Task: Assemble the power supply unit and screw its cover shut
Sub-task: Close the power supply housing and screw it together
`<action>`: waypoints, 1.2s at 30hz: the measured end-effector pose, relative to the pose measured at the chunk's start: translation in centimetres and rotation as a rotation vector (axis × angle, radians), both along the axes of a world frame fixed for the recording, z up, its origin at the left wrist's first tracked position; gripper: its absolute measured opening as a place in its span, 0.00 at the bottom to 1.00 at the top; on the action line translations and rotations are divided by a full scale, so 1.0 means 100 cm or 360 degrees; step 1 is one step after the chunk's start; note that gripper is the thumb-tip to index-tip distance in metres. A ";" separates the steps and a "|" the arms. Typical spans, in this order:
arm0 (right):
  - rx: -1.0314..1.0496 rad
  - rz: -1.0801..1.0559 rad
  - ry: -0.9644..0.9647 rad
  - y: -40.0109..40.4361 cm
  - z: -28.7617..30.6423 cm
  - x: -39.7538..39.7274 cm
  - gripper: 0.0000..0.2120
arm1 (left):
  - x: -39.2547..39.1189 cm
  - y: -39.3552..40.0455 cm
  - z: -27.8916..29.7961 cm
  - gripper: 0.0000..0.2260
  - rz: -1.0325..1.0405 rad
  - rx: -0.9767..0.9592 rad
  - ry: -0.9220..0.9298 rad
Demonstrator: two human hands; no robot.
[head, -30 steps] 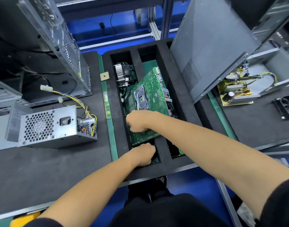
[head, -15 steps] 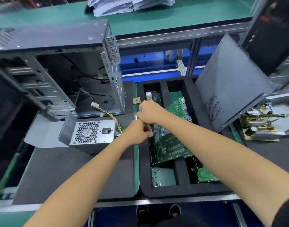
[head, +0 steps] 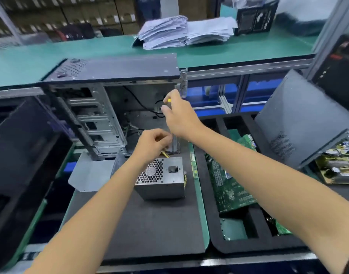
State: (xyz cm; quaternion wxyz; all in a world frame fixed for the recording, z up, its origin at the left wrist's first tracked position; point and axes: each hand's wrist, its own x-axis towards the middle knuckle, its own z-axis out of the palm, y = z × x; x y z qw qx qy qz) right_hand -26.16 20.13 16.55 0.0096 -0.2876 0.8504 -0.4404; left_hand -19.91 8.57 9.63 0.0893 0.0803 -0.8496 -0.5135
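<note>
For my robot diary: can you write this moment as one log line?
right hand: grips yellow-handled tool | left hand: fingers curled above power supply unit | computer case: open

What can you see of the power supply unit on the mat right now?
The power supply unit is a grey sheet-metal box resting flat on the dark mat, in front of the open computer case. Its upward face has a honeycomb fan grille at left and a black socket at right. Yellow wires leave its far edge, under the left hand, which is curled above them; contact is unclear. The left forearm crosses over its near-left corner. A loose grey metal plate lies just to its left.
</note>
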 end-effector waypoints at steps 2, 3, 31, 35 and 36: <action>-0.0020 -0.0112 0.0081 -0.022 0.000 0.009 0.07 | 0.011 -0.029 -0.005 0.05 -0.0009 0.0083 -0.0015; -0.0010 -0.0141 0.0103 -0.032 -0.001 0.013 0.08 | 0.016 -0.042 -0.009 0.05 -0.0019 0.0114 -0.0030; -0.0194 -0.0196 0.0214 -0.054 -0.014 0.036 0.05 | 0.051 -0.072 -0.045 0.14 -0.0339 0.0603 0.0037; -0.0202 -0.0158 0.0188 -0.050 -0.016 0.039 0.05 | 0.055 -0.069 -0.045 0.12 -0.0293 0.0620 0.0016; -0.0207 -0.0152 0.0190 -0.049 -0.017 0.039 0.05 | 0.056 -0.069 -0.044 0.11 -0.0284 0.0621 0.0012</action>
